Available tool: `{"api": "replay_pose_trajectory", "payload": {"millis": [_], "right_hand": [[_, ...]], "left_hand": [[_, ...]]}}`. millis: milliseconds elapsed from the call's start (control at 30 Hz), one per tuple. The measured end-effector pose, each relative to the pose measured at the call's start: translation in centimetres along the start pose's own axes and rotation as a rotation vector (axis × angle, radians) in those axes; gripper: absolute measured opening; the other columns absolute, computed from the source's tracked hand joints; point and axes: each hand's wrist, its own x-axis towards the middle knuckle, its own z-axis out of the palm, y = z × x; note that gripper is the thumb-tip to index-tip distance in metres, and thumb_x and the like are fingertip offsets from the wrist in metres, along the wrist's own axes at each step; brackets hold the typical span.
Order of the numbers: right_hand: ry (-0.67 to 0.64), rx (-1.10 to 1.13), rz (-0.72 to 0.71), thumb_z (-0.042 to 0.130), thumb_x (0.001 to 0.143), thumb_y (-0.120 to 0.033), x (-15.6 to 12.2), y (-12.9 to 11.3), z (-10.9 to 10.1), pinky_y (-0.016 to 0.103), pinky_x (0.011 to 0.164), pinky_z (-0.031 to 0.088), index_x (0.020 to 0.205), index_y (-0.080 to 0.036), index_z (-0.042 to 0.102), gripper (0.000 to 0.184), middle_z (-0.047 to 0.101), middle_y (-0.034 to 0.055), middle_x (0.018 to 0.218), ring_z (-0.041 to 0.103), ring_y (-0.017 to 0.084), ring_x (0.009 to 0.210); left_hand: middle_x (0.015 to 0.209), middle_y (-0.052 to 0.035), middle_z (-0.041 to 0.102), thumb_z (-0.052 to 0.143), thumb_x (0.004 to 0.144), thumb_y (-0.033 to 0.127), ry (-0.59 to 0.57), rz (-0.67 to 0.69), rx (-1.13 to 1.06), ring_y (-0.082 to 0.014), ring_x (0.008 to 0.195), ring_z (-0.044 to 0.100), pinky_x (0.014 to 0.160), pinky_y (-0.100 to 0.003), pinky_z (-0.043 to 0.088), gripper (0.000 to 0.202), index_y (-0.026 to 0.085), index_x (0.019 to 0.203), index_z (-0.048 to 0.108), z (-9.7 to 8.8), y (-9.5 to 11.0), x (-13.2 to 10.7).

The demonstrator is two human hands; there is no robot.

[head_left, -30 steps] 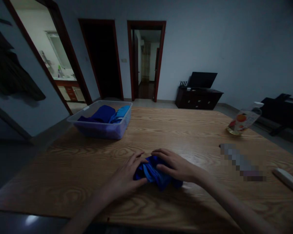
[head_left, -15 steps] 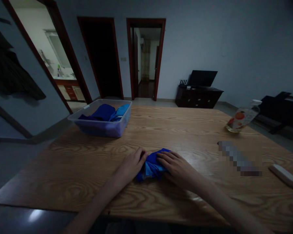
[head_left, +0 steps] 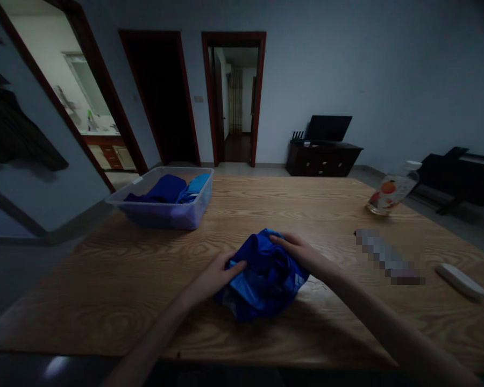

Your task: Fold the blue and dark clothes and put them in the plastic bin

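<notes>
Between my hands is a crumpled blue garment (head_left: 266, 279) with lighter blue panels and a small white logo on its right side. Its exact kind I cannot make out. My left hand (head_left: 223, 271) grips its left edge, thumb on top and fingers hidden under the cloth. On the upper right, my right hand (head_left: 298, 250) holds the edge with the thumb laid over the fabric. The cloth bulges up in loose folds just above the wooden table (head_left: 145, 301).
A clear plastic bin (head_left: 169, 215) with blue clothes inside stands at the back left. To the right are a bottle with a fruit label (head_left: 389, 193), a blurred-out long item (head_left: 387, 258) and a white oblong object (head_left: 460, 281).
The garment was a small flat bundle under both hands; now it is lifted and opened into a larger, looser heap. My hands have moved apart. The view has shifted slightly.
</notes>
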Motion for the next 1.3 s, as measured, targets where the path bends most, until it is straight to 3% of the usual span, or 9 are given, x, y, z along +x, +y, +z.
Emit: {"api": "replay_pose_trajectory", "payload": {"millis": [167,400,500,633,733,800,933,1200,1300], "right_hand": [[0.019,0.116,0.13,0.07,0.091,-0.07,0.3,2.4,-1.1,0.047,0.093,0.065,0.115,-0.024,0.078,0.053,0.083,0.0099,0.109,0.078,0.031,0.101],[0.171,-0.134,0.051,0.03,0.106,-0.077,-0.6,3.5,-3.2,0.06,0.114,0.049,0.128,-0.023,0.07,0.07,0.073,0.0144,0.134,0.068,0.034,0.123],[-0.023,-0.309,-0.079,0.054,0.104,-0.069,-3.2,2.5,-3.8,0.057,0.124,0.041,0.146,-0.028,0.062,0.06,0.063,0.0119,0.153,0.057,0.035,0.142],[-0.15,-0.577,-0.208,0.083,0.09,-0.054,-5.2,2.7,-3.0,0.054,0.124,0.042,0.167,-0.026,0.039,0.092,0.051,0.0159,0.166,0.053,0.037,0.148],[-0.102,-0.575,-0.193,0.076,0.096,-0.052,-4.5,3.6,-2.2,0.05,0.114,0.051,0.153,-0.023,0.056,0.067,0.066,0.0153,0.148,0.065,0.034,0.132],[-0.12,-0.534,-0.187,0.067,0.102,-0.053,-3.8,3.7,-2.1,0.045,0.102,0.055,0.131,-0.023,0.071,0.041,0.076,0.0115,0.127,0.071,0.031,0.115],[-0.058,-0.44,-0.201,0.056,0.107,-0.058,-3.1,2.7,-2.8,0.038,0.086,0.055,0.099,-0.023,0.075,0.04,0.077,0.006,0.097,0.07,0.025,0.091],[0.287,-0.314,-0.163,0.054,0.104,-0.07,-4.9,3.3,-5.8,0.039,0.092,0.054,0.11,-0.027,0.075,0.048,0.075,0.0061,0.107,0.068,0.027,0.102],[0.24,-0.351,-0.096,0.052,0.103,-0.073,-6.3,4.7,-6.8,0.042,0.092,0.055,0.108,-0.025,0.075,0.053,0.076,0.0088,0.106,0.068,0.029,0.102]], "left_hand": [[0.113,-0.0097,0.077,0.061,0.096,0.074,0.045,-0.128,-0.004,-0.0292,0.106,0.072,0.095,-0.038,0.057,0.06,0.018,0.112,0.074,-0.4,-1.7,0.2],[0.146,-0.012,0.065,0.061,0.1,0.07,0.093,-0.051,0.165,-0.0312,0.137,0.06,0.118,-0.043,0.045,0.062,0.025,0.142,0.063,-0.1,-2.1,-1.8],[0.155,-0.0098,0.058,0.078,0.091,0.064,0.037,-0.002,0.317,-0.0329,0.144,0.054,0.122,-0.046,0.042,0.072,0.031,0.152,0.057,0.0,-1.7,-3.7],[0.154,-0.0093,0.058,0.08,0.092,0.045,0.12,-0.01,0.361,-0.0318,0.145,0.053,0.122,-0.046,0.043,0.051,0.03,0.139,0.064,0.5,-2.0,-5.3],[0.146,-0.0088,0.063,0.072,0.097,0.034,0.166,0.02,0.345,-0.0292,0.138,0.059,0.117,-0.041,0.047,0.011,0.026,0.104,0.072,0.6,-1.8,-5.4],[0.139,-0.009,0.068,0.069,0.099,0.035,0.164,0.046,0.321,-0.0286,0.132,0.063,0.113,-0.04,0.049,0.01,0.025,0.099,0.073,0.3,-1.4,-5.5],[0.113,-0.0095,0.076,0.064,0.1,0.049,0.281,-0.038,0.197,-0.0286,0.108,0.071,0.097,-0.04,0.056,0.028,0.023,0.108,0.072,-1.4,-0.6,-6.1],[0.09,-0.0031,0.072,0.077,0.079,0.075,0.701,-0.121,-0.092,-0.0249,0.089,0.07,0.082,-0.034,0.057,0.057,0.022,0.097,0.064,-8.1,-0.6,-7.3],[0.09,-0.0028,0.074,0.076,0.073,0.084,0.757,-0.188,-0.026,-0.0261,0.088,0.072,0.08,-0.037,0.06,0.068,0.024,0.1,0.059,-9.3,-2.7,-8.5]]}}
